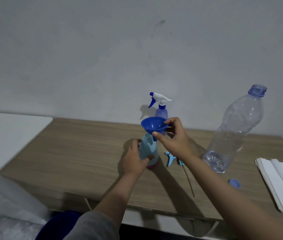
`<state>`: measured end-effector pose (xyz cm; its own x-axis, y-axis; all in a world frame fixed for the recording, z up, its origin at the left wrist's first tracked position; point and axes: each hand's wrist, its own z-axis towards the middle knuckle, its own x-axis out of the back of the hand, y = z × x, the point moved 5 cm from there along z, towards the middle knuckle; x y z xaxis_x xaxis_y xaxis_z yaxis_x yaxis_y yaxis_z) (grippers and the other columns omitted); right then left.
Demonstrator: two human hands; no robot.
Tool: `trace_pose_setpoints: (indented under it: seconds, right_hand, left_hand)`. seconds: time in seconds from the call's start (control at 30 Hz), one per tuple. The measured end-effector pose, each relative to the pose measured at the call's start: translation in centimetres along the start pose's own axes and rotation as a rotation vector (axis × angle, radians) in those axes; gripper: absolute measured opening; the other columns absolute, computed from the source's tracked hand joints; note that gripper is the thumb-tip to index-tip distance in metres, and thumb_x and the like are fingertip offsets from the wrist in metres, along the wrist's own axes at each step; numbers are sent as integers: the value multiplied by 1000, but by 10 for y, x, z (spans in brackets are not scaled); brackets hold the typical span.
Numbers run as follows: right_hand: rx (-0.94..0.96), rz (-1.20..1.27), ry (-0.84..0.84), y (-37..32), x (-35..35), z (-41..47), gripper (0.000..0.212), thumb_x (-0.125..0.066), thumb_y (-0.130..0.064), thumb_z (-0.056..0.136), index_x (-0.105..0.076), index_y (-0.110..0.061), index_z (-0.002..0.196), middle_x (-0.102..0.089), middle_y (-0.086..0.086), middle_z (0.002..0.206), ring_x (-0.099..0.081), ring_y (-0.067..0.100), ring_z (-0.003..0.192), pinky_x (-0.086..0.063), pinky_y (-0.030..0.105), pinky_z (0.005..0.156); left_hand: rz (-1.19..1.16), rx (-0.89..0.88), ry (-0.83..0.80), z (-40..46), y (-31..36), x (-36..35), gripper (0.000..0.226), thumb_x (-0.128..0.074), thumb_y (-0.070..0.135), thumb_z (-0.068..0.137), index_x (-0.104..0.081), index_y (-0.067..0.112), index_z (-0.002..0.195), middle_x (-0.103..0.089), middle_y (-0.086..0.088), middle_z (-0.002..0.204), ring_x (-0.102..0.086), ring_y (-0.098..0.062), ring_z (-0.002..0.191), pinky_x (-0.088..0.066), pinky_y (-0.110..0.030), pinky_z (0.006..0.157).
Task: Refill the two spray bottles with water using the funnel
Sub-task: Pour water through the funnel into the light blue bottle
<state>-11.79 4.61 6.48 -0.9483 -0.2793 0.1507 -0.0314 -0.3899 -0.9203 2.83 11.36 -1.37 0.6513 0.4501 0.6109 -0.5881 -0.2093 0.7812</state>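
A light blue spray bottle (147,149) with a pink base stands headless on the wooden table (78,153), gripped around its body by my left hand (134,158). My right hand (173,137) pinches a blue funnel (153,126) just above and beside the bottle's neck, spout pointing down. The bottle's light blue spray head (171,158) with its tube lies on the table to the right. Behind the funnel stands a second spray bottle (161,110), blue with a white and blue trigger head on. A large clear water bottle (232,134), uncapped, stands at the right.
The water bottle's blue cap (235,183) lies near the table's front edge. A stack of white paper towels (281,182) sits at the far right. A white surface (7,135) adjoins the table on the left. A grey wall rises right behind the table.
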Motion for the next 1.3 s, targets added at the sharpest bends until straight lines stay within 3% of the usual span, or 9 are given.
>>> trace_pose_setpoints:
  seconds: [0.33,0.53,0.8,1.07,1.2,1.3]
  right_hand:
    - [-27,27,43,16,-20,15,46,-85,-19,70,-50,-18,100,-58,1,107,-59,13,93,-50,15,75]
    - [-25,-36,-22,29,-24,9,49,-87,-20,66,-51,-17,100,-57,0,104,-61,17,97,-54,27,85]
    - [-29,-66,-21,36,-23,3,50,-87,-25,65,-50,-26,98,-57,-3,105,-61,15,99,-54,30,86]
    - [10,-101,-8,25,-17,-3,64,-86,-28,65,-49,-29,118,-56,-4,123,-58,10,111,-51,33,96]
    - [59,-159,60,18,-7,-14,61,-85,-23,68,-48,-35,115,-57,-7,121,-56,8,111,-48,29,95]
    - [178,-272,205,9,11,-28,55,-82,-22,72,-49,-29,116,-52,-19,116,-49,-3,113,-40,16,96]
  left_hand:
    - [44,17,-4,0,1,1,70,-80,43,69,-41,27,125,-56,8,120,-56,-14,104,-36,-24,65]
    - [40,23,-10,-1,2,1,68,-79,42,70,-42,26,124,-58,6,120,-59,-15,105,-39,-23,64]
    - [48,23,-4,-3,5,2,69,-80,41,70,-42,23,124,-57,4,120,-60,-17,102,-43,-28,66]
    - [27,59,0,-4,4,-2,65,-79,28,74,-41,21,126,-56,2,125,-59,-20,110,-50,-30,72]
    - [-34,78,2,-7,3,-3,71,-80,33,74,-38,19,130,-56,-1,129,-56,-22,116,-47,-29,73]
    - [-143,91,83,-8,7,5,90,-84,39,67,-33,12,137,-52,-3,135,-52,-22,122,-45,-27,85]
